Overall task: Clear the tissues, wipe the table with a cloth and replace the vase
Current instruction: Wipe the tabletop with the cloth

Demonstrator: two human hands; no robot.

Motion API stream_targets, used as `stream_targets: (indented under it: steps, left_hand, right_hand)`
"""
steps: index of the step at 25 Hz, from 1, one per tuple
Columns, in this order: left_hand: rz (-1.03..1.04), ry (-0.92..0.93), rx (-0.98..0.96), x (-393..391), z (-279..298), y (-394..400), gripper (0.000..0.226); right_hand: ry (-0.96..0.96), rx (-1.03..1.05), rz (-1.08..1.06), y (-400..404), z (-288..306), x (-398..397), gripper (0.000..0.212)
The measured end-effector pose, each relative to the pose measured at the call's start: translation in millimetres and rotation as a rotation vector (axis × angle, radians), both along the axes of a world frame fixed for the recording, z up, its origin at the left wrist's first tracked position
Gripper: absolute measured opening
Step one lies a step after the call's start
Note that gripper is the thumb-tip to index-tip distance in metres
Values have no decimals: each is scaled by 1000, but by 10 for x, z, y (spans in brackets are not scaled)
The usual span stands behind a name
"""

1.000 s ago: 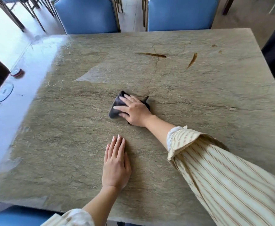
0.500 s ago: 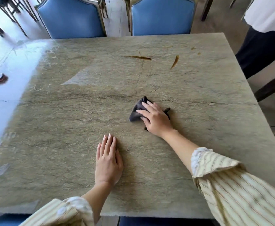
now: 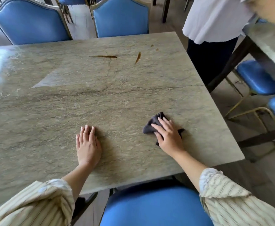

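Two hands are on the table (image 3: 55, 115). The right hand (image 3: 169, 136) presses flat, with straight fingers, on one dark cloth (image 3: 151, 126). A second ago the cloth was near the middle of the table. Half a second ago it was a bit more to the right. Now it is close to the table's right edge, on the near side. So the wipe has swept across the near part of the table, and I think the wiping step is well under way.

The left hand (image 3: 88, 144) has stayed in its spot, flat on the table near the front edge, with fingers straight and close together. It holds nothing.

Two long brown marks (image 3: 103, 56) show at the far side of the table, with two small spots near the far right corner. The cloth is well apart from them, so that part likely needs wiping next.

No tissues and no vase can be seen. Two blue chairs (image 3: 31, 22) stand behind the table's far edge.
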State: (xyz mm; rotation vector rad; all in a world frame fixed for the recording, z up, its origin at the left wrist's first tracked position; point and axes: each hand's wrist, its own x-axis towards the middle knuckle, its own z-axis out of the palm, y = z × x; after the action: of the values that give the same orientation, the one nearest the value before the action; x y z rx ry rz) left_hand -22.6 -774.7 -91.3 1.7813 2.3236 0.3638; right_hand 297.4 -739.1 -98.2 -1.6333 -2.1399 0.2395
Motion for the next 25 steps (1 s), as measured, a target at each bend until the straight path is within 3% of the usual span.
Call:
stream_targets:
  steps: [2,3,6,8,11,14,16,21,25]
  left_hand:
    - [75,11,-76,88,55,44,54]
    - [112,33,-113,186,96,63,61]
    - [92,33,-96,699,200,75,81]
    - [-2,-52,-23,1189,215,51,78]
    - [-165,-93,-1,1869,171,5,54]
    - [-189,-70,-10,2319,79,-39,54]
    - [-166,-20,19,2400,23,-69,50]
    - [-150,-73,122,2376,7,-84,48]
    - [-138,-102,159,2386,-12,-80,41]
  right_hand:
    - [15,-3,-194,-104,-2,138,37]
    - [1,-4,-157,-173,3,173,37]
    - [-112,-2,344,-403,20,426,37]
    - [-150,12,511,-423,57,793,36]
    - [-105,28,313,-437,54,1267,37]
    - [-26,37,-19,-424,46,1445,36]
    - [-3,26,-90,-450,33,1299,36]
    - [-40,7,346,-605,31,1069,41]
    - [-41,69,529,-324,61,1420,37]
